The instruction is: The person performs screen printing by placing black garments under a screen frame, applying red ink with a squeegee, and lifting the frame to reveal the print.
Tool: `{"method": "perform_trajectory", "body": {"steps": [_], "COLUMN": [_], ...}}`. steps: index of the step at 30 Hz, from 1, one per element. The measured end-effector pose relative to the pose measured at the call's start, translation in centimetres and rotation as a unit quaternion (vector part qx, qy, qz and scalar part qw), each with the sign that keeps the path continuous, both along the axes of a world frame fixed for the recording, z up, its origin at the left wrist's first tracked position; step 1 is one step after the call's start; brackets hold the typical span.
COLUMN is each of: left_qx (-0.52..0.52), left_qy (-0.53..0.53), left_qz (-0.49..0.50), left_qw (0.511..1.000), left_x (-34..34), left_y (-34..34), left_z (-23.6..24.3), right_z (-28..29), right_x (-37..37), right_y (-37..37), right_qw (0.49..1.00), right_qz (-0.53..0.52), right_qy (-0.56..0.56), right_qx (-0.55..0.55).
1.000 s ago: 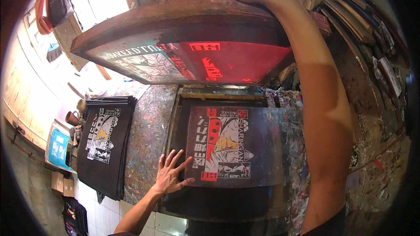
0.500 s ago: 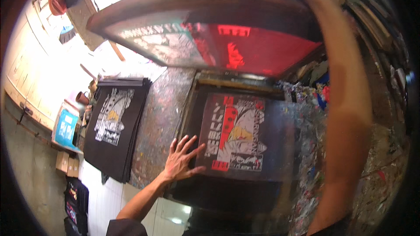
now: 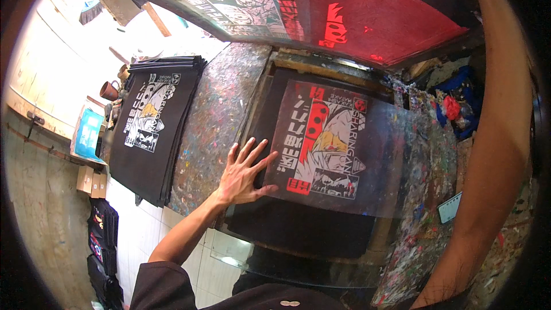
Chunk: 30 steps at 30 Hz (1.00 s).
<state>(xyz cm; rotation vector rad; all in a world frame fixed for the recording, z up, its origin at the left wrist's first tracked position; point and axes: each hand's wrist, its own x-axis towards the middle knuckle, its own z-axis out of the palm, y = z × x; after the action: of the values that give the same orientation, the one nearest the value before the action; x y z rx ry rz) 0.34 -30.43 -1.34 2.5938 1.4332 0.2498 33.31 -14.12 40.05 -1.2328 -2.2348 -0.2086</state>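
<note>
My left hand point(image 3: 244, 177) lies with fingers spread on the left edge of a black fabric piece point(image 3: 304, 224), just beside its printed design. That print point(image 3: 336, 149) shows a drawn character in red, white, grey and yellow. What looks like a see-through sheet lies over it. Beyond the fabric, a framed printing screen point(image 3: 396, 17) stands tilted up, with a red-inked half and a pale greenish half. My right arm point(image 3: 493, 138) reaches up along the right side toward the screen's top. My right hand is past the upper edge, out of sight.
Left of the paint-spattered tabletop point(image 3: 212, 115) lies a stack of printed black fabric pieces point(image 3: 146, 161). A brown mug point(image 3: 109, 90), a blue package point(image 3: 89, 135) and small cardboard boxes point(image 3: 92, 179) stand further left. A phone-like pale object point(image 3: 449, 208) lies right of the fabric.
The view has shifted, so the screen and my right arm sit higher and my right hand has left the picture. My left hand stays spread at the fabric's edge.
</note>
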Motion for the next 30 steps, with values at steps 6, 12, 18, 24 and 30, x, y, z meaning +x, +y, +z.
{"method": "perform_trajectory", "body": {"steps": [6,12,18,24,30], "left_qx": [0.007,0.022,-0.227,0.451,0.284], "left_qy": [-0.001,-0.137,-0.451,-0.195,-0.031], "left_qz": [-0.011,0.059,-0.043,0.188,0.013], "left_qw": [1.0,0.989,0.862,0.85,0.958], "left_x": [-0.1,2.8,17.2,7.6,-2.1], "left_y": [0.2,-2.2,-3.4,-1.3,-4.9], "left_z": [-0.1,1.9,7.2,21.9,15.3], "right_z": [0.2,0.6,-1.0,-6.1,-21.8], "right_x": [0.1,-0.4,-0.5,-5.0,-5.9], "right_y": [-0.3,0.2,0.9,-12.4,-24.1], "right_qw": [1.0,0.997,0.998,0.974,0.988], "right_qz": [-0.005,0.005,-0.02,-0.215,-0.11], "right_qy": [0.019,0.066,0.024,0.01,-0.086], "right_qx": [0.012,0.041,-0.061,-0.069,0.063]}}
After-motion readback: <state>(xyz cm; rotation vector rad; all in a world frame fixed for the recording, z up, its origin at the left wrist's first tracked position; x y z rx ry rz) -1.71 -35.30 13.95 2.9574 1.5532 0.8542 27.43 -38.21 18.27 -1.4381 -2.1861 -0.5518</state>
